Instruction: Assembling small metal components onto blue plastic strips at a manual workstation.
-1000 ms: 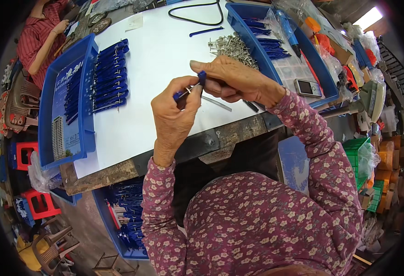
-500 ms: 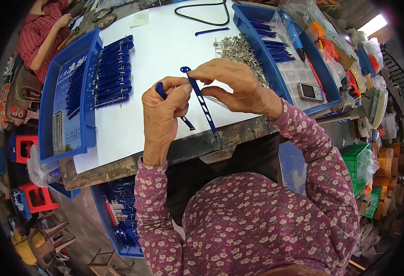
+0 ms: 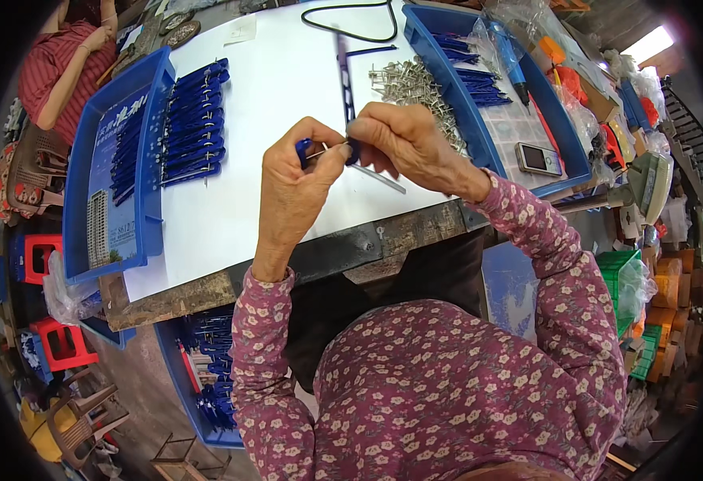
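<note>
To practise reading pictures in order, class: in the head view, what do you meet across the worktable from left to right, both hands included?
Blue tray → row of blue parts → left hand → right hand → silver handheld device.

A worn wooden table (image 3: 177,293) carries a broad white sheet (image 3: 279,80) that covers most of its top. At the left end stands a blue tray (image 3: 149,210), with a row of dark blue parts (image 3: 195,120) lying along its right side. Toward the far edge are a scrap of paper (image 3: 240,30), a looped black cord (image 3: 367,38) and, near it, a single blue strip (image 3: 375,50). A heap of metal pins (image 3: 414,86) lies beside the right-hand tray (image 3: 462,96), also blue. A thin grey rod (image 3: 383,180) lies near the front edge.
</note>
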Action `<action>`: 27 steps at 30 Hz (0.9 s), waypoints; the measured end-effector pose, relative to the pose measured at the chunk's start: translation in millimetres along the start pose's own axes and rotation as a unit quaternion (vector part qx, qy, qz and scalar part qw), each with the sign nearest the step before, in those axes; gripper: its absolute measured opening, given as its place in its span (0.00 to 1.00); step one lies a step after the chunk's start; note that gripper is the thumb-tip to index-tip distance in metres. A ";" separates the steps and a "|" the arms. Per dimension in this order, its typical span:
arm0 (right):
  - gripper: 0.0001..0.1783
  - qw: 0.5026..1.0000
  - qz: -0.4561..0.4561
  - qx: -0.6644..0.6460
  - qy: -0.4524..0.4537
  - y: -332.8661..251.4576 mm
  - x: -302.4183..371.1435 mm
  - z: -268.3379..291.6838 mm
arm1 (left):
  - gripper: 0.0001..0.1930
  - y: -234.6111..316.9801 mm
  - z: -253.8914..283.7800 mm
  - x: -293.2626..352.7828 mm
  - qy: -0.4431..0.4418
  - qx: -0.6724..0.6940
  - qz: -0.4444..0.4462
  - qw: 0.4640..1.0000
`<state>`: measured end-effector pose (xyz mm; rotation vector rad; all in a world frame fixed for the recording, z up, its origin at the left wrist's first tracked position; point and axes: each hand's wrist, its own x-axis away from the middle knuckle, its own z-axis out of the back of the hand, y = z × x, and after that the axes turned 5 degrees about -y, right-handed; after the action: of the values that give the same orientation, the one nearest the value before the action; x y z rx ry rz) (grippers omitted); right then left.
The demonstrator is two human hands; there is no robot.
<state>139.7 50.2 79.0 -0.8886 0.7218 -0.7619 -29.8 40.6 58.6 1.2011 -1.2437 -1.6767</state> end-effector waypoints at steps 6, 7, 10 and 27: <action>0.24 0.998 -0.042 -0.012 0.039 14.4 -9.4 -9.8 | 0.04 -6.9 -0.6 -3.6 -0.018 -0.019 -0.008 1.000; 0.24 0.996 -0.078 -0.035 0.015 14.2 -11.3 -7.9 | 0.04 -8.7 -0.5 -2.9 -0.018 -0.019 -0.008 1.000; 0.23 0.996 -0.080 -0.029 -0.005 17.7 -17.1 -6.9 | 0.04 -11.6 1.6 -1.4 0.001 -0.010 -0.013 1.000; 0.28 0.970 -0.093 -0.214 -0.072 13.2 -37.0 -17.5 | 0.02 -14.2 27.8 1.0 0.071 0.069 -0.018 0.995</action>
<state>109.6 78.9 68.2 -1.4056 0.6917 -0.7080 -56.8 51.7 47.5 1.4085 -1.2728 -1.5231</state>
